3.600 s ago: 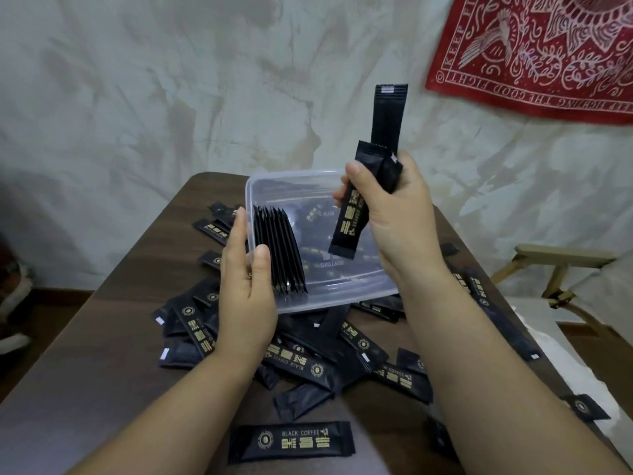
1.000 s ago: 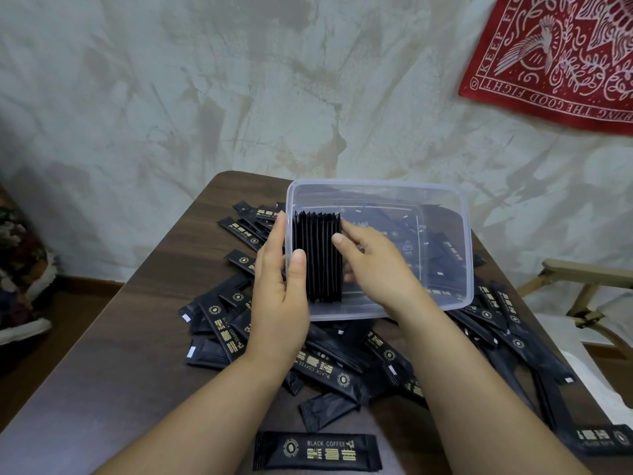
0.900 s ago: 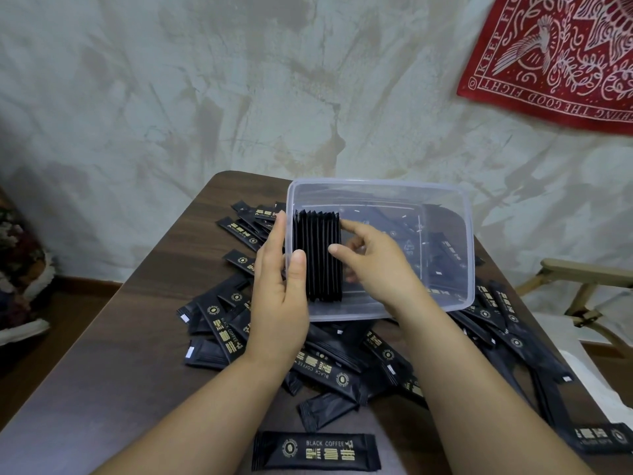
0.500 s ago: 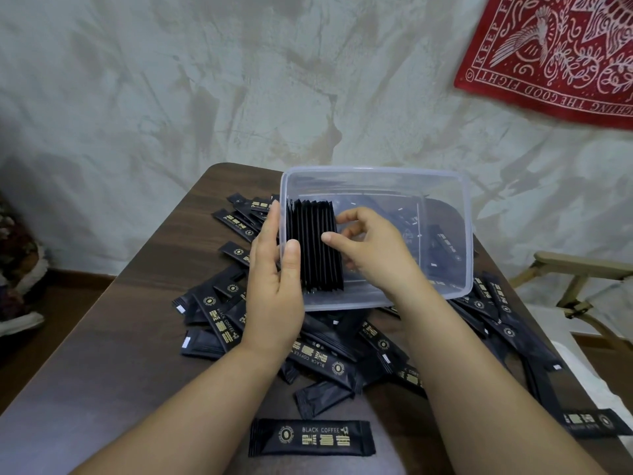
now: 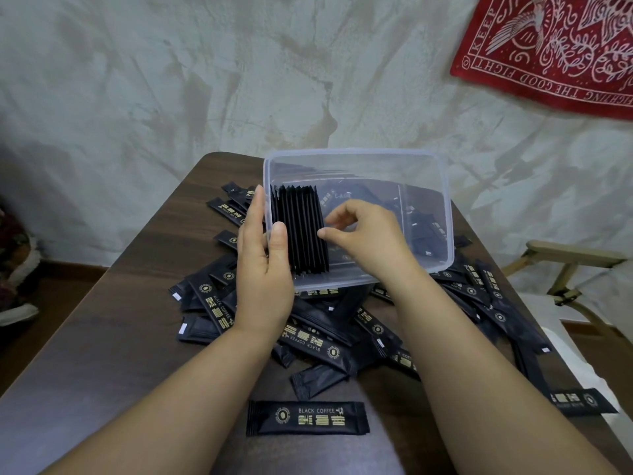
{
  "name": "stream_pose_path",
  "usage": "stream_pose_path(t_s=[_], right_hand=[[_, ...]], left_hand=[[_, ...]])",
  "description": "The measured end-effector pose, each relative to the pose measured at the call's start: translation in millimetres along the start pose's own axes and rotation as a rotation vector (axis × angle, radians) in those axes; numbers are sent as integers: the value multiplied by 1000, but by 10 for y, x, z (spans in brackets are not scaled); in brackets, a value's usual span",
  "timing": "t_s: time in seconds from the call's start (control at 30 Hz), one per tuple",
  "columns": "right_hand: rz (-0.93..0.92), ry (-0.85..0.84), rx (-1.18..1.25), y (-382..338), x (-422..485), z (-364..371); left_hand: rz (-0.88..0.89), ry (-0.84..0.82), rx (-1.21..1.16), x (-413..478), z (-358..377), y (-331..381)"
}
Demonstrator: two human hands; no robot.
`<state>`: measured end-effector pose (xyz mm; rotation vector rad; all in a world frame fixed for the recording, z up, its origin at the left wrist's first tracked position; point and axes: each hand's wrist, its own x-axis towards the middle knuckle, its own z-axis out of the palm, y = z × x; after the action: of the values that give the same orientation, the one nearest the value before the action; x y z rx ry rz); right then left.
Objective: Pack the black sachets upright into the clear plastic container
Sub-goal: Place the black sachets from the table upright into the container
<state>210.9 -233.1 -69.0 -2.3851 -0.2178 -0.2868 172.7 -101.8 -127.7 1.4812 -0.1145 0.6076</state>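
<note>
While the container (image 5: 445,217) is clamped at its left wall by the left hand (image 5: 263,269), thumb inside the rim and fingers outside, a row of sachets (image 5: 299,231) is propped on edge against that wall, long axes running from near side to far. The right hand (image 5: 370,241) is held inside, just right of the row, thumb tip touching the outermost sachet; its grip is loosely bent and nothing is seen in it. Loose sachets (image 5: 315,341) are spread over the bench (image 5: 120,320) below, so the next pick is judged to fall to the free right hand.
</note>
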Motion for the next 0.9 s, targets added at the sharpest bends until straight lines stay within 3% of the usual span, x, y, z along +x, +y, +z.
stream_pose_path(t_s=[0.23,0.47,0.57,0.63,0.77,0.9], right_hand=[[-47,14,21,-43,-138,-172],[-244,271,144,225,-616,-475],[-176,331,134,544,-796,-611],[-61,274,46,777,-857,-698],[155,-43,-322,1140,-866,-771],[141,-238,-403,1202,-825,-617]], left_hand=[[-3,29,20,19,-12,-1],[-29,93,13,62,-40,-6],[-22,104,23,60,-34,7],[-21,105,30,57,-37,11],[-25,115,34,38,-30,21],[-15,141,48,28,-43,19]])
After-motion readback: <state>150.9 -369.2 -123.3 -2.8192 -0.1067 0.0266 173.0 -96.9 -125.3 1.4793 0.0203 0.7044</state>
